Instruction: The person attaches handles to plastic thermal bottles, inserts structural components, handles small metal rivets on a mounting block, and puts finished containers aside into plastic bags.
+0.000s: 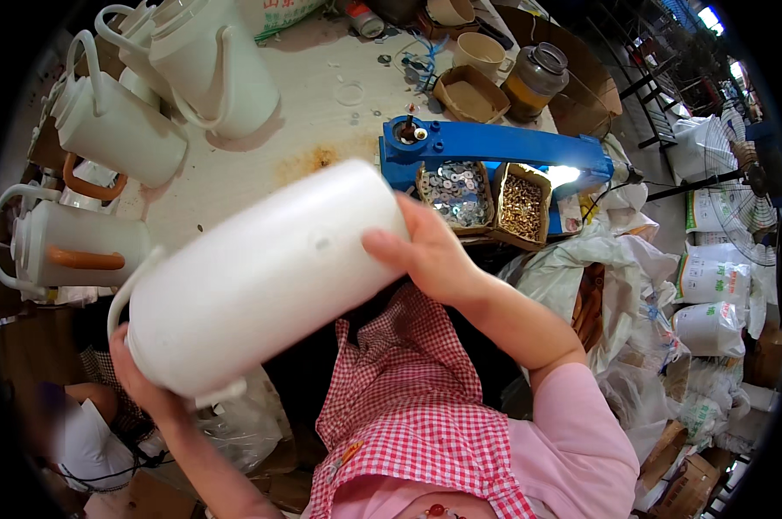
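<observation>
A white thermos jug is held tilted on its side between my two hands, above the near edge of the table. My left hand grips its lower left end, where a pale handle sticks out; part of this hand is hidden behind the jug. Around the upper right end my right hand is closed, thumb along the side. Just beyond the right hand stands a blue riveting machine with a lit lamp. Beside it are a box of metal washers and a box of brass-coloured rivets.
Several white jugs, one with a brown handle, stand or lie at the left of the table. A glass jar, a cup and a small box sit at the back. Plastic sacks crowd the right. Another person sits lower left.
</observation>
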The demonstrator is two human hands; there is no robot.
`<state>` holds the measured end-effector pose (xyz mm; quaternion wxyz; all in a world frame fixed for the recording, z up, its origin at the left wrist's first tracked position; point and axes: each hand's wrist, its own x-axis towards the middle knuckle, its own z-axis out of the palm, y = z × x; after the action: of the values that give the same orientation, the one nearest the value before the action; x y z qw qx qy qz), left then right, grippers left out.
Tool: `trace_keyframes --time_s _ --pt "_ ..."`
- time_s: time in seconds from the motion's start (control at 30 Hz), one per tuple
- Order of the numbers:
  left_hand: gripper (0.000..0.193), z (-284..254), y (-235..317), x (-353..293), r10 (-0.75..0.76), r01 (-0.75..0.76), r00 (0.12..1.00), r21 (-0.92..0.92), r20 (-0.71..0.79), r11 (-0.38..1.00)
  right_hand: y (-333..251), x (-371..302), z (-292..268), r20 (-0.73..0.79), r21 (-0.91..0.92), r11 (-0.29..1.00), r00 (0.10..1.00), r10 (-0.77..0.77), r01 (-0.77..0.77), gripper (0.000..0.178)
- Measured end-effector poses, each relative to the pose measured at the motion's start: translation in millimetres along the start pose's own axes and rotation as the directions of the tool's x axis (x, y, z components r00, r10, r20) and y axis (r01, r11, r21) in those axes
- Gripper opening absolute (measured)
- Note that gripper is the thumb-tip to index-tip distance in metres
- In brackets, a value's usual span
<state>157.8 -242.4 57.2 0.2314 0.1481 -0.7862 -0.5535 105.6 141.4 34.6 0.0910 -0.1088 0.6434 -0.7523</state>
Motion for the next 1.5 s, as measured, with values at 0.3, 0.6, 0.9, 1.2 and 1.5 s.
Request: trace_keyframes --time_s 0.3,0.6,0.9,1.2,1.5 --pt "0.035 154 21 81 0.131 -0.111 0.946 -0.085 0.297 0.990 -27 18 -90 -0.384 -0.029 0.984 0.907 -0.172 0.174 0.046" --pt "0.029 260 48 58 0.078 0.055 0.809 -0.208 0.582 0.977 -39 -16 -186 -0.507 -0.045 0.992 0.853 -0.125 0.118 0.057" --pt "0.027 272 47 34 0.086 0.050 0.755 -0.188 0.650 0.981 -70 -36 -205 -0.513 -0.153 0.988 0.855 -0.075 -0.005 0.058" --pt "0.026 290 35 33 0.057 0.056 0.748 -0.148 0.662 0.987 -62 -38 -220 -0.520 -0.127 0.992 0.852 -0.067 0.001 0.053" --pt "0.026 288 21 38 0.028 0.098 0.734 -0.146 0.679 0.984 -56 -33 -210 -0.516 -0.090 0.994 0.856 0.010 -0.066 0.054"
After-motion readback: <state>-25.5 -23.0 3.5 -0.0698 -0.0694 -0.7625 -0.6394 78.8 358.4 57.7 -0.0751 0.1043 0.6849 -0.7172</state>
